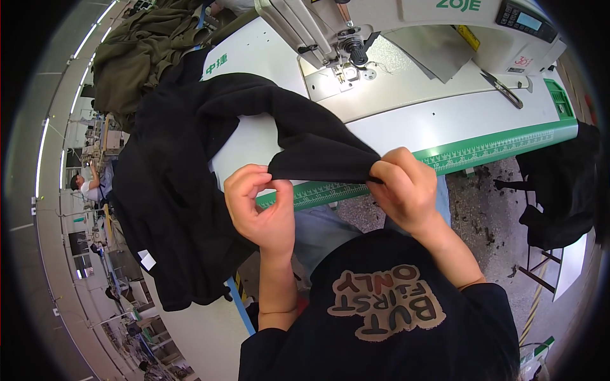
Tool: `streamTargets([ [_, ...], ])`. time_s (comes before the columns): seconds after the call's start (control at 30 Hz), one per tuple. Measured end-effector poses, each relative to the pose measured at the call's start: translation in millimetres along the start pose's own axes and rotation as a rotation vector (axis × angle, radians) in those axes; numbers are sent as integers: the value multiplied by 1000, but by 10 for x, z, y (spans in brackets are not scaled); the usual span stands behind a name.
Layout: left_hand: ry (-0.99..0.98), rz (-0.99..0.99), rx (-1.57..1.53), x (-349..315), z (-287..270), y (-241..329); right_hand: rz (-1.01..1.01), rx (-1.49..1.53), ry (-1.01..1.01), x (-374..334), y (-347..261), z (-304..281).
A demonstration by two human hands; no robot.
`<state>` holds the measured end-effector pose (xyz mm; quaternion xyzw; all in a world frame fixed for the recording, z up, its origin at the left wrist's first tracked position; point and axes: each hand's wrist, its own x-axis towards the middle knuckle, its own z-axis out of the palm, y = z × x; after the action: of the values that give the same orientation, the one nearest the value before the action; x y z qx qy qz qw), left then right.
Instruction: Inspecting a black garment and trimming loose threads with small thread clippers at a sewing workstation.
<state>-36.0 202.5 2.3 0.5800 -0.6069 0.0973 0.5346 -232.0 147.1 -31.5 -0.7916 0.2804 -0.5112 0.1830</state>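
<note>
A black garment [171,159] lies over the left of the white sewing table and hangs off its near edge. One narrow end of it, like a sleeve, reaches toward me. My left hand [260,206] pinches the left corner of that end between thumb and fingers. At its right corner my right hand [406,187] is closed on the fabric. Between my hands the edge is stretched nearly straight, just above the green ruler edge [495,149] of the table. The sewing machine [343,51] stands beyond, its needle area apart from the fabric.
Thread snips [502,89] lie on the table at the right, near grey sheets [432,51]. Olive-brown cloth [140,57] is heaped at the far left. More black fabric [559,184] hangs over a stand on the right. Another person [89,185] sits far off at left.
</note>
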Motion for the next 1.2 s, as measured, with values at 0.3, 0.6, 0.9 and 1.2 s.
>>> streamTargets([
  [0.3, -169, -553, -545, -155, 111, 77, 18, -2, 104, -89, 79, 172],
  [0.6, -108, -762, -829, -63, 165, 2, 207, -374, 272, 83, 654, -408],
  [0.9, -130, -759, -834, -38, 188, -6, 437, -877, 41, 71, 1317, -1256],
  [1.2, -138, -805, -756, -69, 172, -41, 210, -1039, 155, 137, 1147, -1195],
])
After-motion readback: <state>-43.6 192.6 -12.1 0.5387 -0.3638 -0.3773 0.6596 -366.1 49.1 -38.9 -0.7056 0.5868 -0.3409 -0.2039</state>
